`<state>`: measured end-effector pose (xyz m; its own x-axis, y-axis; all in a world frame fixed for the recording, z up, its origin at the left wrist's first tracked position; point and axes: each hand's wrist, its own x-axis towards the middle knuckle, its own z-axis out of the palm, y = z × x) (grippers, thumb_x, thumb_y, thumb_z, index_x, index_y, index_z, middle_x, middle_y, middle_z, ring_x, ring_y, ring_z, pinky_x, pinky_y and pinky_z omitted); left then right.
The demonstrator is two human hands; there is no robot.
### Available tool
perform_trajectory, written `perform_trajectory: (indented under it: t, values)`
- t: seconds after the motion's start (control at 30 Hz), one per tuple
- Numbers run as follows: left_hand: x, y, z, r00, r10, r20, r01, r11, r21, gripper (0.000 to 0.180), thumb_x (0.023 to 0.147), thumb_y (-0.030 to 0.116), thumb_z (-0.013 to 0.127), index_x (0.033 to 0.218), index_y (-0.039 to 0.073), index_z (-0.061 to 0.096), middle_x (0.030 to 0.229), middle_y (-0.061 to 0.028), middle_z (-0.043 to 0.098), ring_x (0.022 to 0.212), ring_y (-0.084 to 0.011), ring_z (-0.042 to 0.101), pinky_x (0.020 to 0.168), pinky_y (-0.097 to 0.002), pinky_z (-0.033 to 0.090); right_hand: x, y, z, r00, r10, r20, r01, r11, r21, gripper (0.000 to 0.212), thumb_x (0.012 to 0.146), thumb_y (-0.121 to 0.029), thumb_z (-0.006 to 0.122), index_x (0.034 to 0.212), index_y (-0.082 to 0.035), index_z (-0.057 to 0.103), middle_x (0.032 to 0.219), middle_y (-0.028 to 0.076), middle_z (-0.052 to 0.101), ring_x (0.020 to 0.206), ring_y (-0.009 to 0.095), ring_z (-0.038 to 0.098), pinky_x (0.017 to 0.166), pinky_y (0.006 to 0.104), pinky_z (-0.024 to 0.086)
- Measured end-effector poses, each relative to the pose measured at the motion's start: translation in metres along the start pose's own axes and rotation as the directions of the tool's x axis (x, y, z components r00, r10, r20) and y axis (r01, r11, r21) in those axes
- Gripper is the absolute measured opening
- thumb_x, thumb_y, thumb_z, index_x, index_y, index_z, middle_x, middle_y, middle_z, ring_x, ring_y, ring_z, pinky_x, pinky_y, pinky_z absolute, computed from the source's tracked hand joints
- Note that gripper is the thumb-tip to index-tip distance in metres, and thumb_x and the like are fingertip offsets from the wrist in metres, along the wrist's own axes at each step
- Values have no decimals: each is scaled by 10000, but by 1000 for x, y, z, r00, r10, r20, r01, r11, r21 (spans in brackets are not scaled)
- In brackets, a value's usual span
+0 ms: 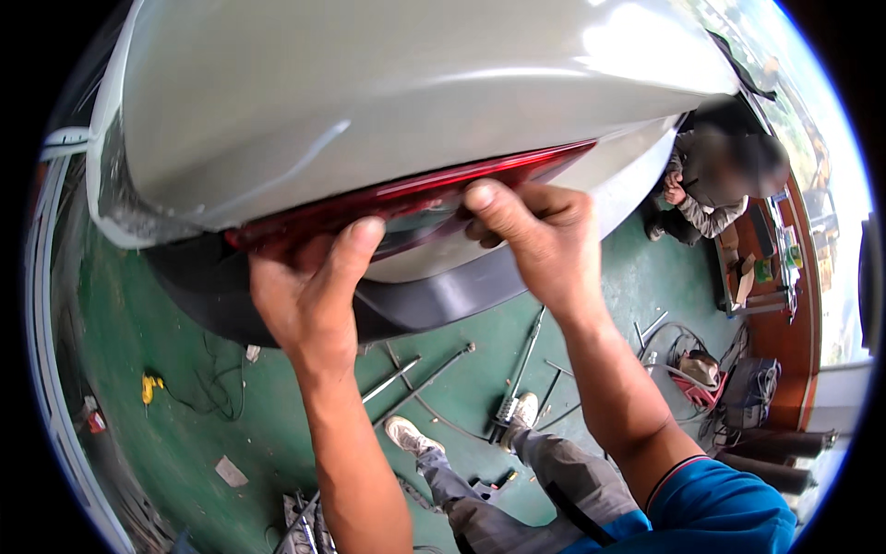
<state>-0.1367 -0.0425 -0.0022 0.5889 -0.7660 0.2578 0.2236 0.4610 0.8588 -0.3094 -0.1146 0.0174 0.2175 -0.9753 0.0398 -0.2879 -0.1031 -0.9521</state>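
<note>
A long red tail light [420, 191] with a clear section in its middle lies along the rear corner of a silver-beige car body [305, 102]. My left hand [314, 291] grips its lower left part, thumb on the lens and fingers curled out of sight beneath. Further right, my right hand [544, 235] pinches the lower edge, its thumb pressed on the lens and its other fingers bent under. The lamp sits close against the panel above it; whether it is seated or loose I cannot tell. Below it runs a dark grey bumper [443, 295].
On the green floor [286, 462] lie metal bars [429, 380], a long-handled tool [528, 365], a yellow power drill [150, 388] and cables. A person [724, 175] crouches at the right beside a tool cart [761, 300]. Gas cylinders [775, 471] stand low at the right.
</note>
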Motion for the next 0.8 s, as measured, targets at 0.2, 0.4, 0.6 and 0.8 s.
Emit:
perform_trajectory:
  t: [0.2,0.4,0.6,0.8]
  values:
    - [-1,2,9,993,111,-39,-103,979,178,740,836,114,784,1435,-58,385,1337,-173,542,1206,-250,559,1042,-406,454,-1,3,3,996,-61,-62,59,997,-44,563,810,-490,811,608,15,664,455,79,500,426,134,403,427,333,370]
    - [-4,-2,14,986,168,-16,-158,951,266,690,863,192,748,1418,-62,427,1373,-179,539,1250,-273,532,1089,-419,401,-3,-3,-10,1000,15,18,-15,1000,-22,478,837,-368,828,620,25,662,527,32,587,520,48,488,459,274,397]
    - [-8,-5,22,985,170,25,-169,934,315,506,984,208,609,1382,-67,462,1354,-190,551,1189,-293,577,1035,-434,470,-8,-1,-13,995,-64,-70,63,998,-19,434,800,-434,816,690,-29,709,574,98,650,500,207,634,492,348,487]
    - [-14,-7,21,998,46,-47,-25,922,386,564,970,245,642,1377,-92,446,1363,-224,534,1217,-304,554,1044,-434,460,-52,48,-18,980,-44,194,23,994,108,308,853,-358,737,837,-53,694,717,134,679,666,339,663,598,445,508]
